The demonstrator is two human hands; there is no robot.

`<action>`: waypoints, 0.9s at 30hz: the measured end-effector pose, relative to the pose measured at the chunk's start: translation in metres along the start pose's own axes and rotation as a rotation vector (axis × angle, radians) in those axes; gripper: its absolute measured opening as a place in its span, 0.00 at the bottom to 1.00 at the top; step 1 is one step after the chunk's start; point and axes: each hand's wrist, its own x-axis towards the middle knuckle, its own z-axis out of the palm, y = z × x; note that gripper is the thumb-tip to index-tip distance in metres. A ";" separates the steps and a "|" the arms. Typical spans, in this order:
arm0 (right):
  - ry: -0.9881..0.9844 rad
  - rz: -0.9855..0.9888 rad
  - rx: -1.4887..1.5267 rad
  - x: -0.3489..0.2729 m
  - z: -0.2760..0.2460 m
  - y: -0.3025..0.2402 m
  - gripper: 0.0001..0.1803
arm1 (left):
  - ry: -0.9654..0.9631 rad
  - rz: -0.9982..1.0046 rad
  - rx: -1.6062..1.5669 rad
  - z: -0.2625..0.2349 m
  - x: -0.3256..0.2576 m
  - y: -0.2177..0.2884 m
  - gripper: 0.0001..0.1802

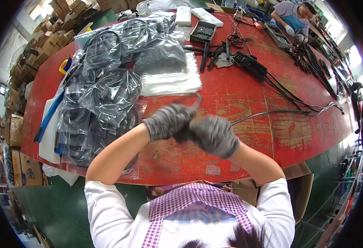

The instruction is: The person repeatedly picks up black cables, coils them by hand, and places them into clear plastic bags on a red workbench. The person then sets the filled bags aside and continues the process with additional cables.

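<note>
Both my hands, in grey knit gloves, are together over the near middle of the red table, their fingers curled in and blurred by motion. My left hand [171,120] is closed on a dark cable; a short grey length pokes up by its fingertips. My right hand [215,135] presses against it, closed on the same cable [268,112], which trails off to the right across the tabletop. What lies between the fingers is hidden. Just beyond my hands is a stack of clear plastic bags [171,84]. To the left, bagged coils of black cable [111,91] are piled up.
On the red table [239,93], a small parts tray [203,32] and black devices with cables [251,64] lie farther back. A cable bundle [307,60] is at right. Across the table, a gloved co-worker [295,20] handles something. A cardboard box [303,190] stands below the near edge.
</note>
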 end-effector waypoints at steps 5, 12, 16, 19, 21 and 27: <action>-0.136 0.675 0.052 -0.011 -0.029 0.073 0.10 | -0.630 -0.096 -0.446 -0.035 0.008 -0.002 0.27; -0.658 0.951 -0.496 -0.224 -0.035 0.214 0.15 | -0.533 0.280 -0.900 -0.109 -0.019 0.005 0.22; -0.688 0.351 -0.290 -0.129 -0.028 0.106 0.12 | -0.487 0.254 -0.680 -0.084 0.010 0.026 0.24; -0.507 -0.012 -0.131 -0.048 -0.029 0.033 0.02 | 0.151 0.139 0.037 -0.005 0.032 0.045 0.23; -0.202 0.024 -0.157 0.007 -0.039 0.002 0.09 | -0.071 0.225 0.027 0.029 0.039 0.028 0.20; 0.277 0.441 -0.091 0.041 -0.021 0.064 0.22 | -0.052 0.007 0.184 0.042 0.042 0.048 0.20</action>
